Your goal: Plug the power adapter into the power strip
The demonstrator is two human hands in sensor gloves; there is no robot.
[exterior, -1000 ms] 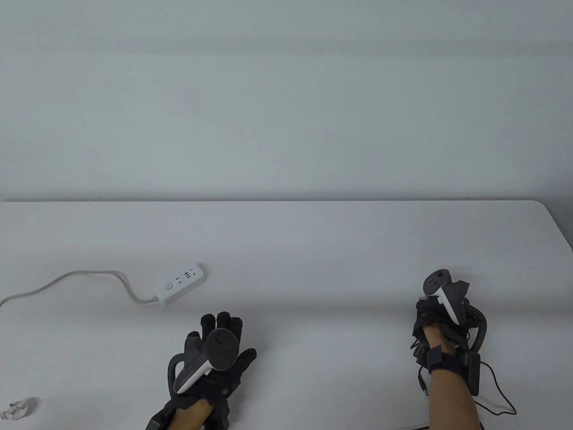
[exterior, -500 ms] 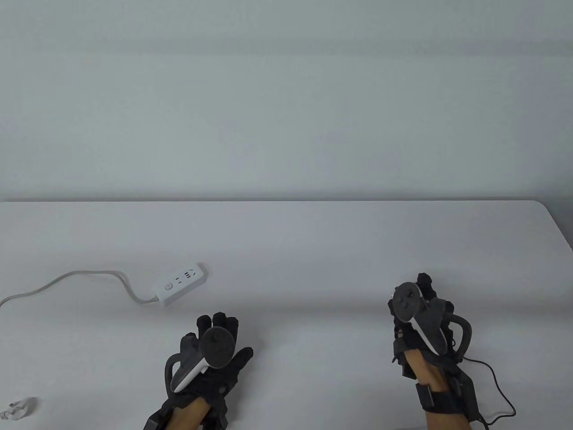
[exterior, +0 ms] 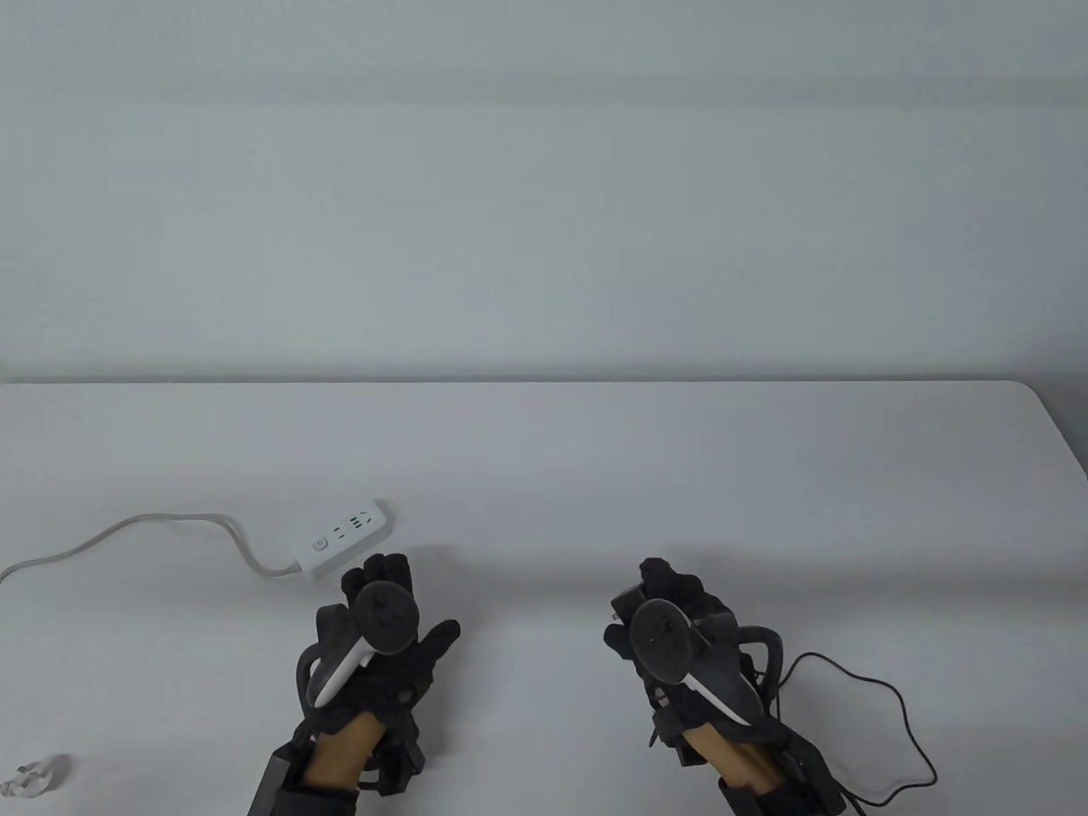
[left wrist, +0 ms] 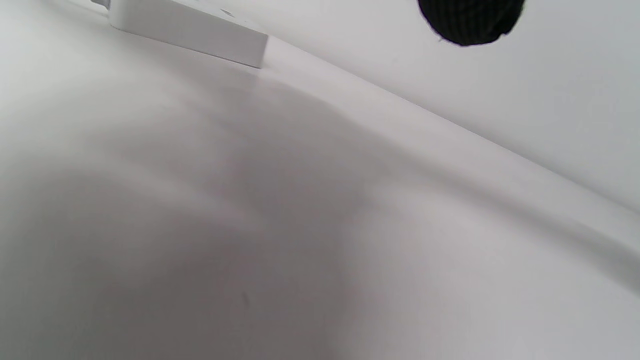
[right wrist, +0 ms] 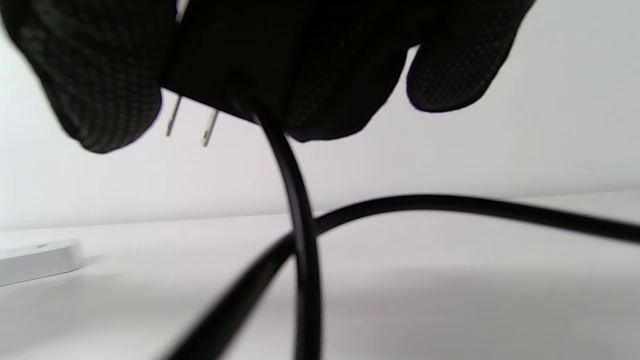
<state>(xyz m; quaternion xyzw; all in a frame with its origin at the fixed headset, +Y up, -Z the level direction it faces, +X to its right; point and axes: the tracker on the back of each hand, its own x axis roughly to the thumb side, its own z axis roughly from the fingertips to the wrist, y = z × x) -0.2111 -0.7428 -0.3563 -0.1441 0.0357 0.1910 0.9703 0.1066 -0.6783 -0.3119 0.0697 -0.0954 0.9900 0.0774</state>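
Note:
A white power strip [exterior: 344, 539] lies on the table at the left, its white cord [exterior: 127, 531] running off to the left; its end shows in the left wrist view [left wrist: 190, 30] and at the right wrist view's left edge [right wrist: 35, 262]. My left hand [exterior: 378, 612] hovers just in front of the strip, fingers spread, holding nothing. My right hand [exterior: 671, 608] grips a black power adapter [right wrist: 220, 75] above the table's middle; its two metal prongs [right wrist: 190, 122] stick out below the fingers. Its black cable [right wrist: 300, 225] hangs down and trails right [exterior: 884, 714].
A small clear object [exterior: 34, 773] lies at the table's front left corner. The table's far edge [exterior: 544, 382] meets a plain white wall.
My right hand has lifted the adapter and carried it left toward the middle, the cable trailing after. My left hand has moved forward, close to the strip.

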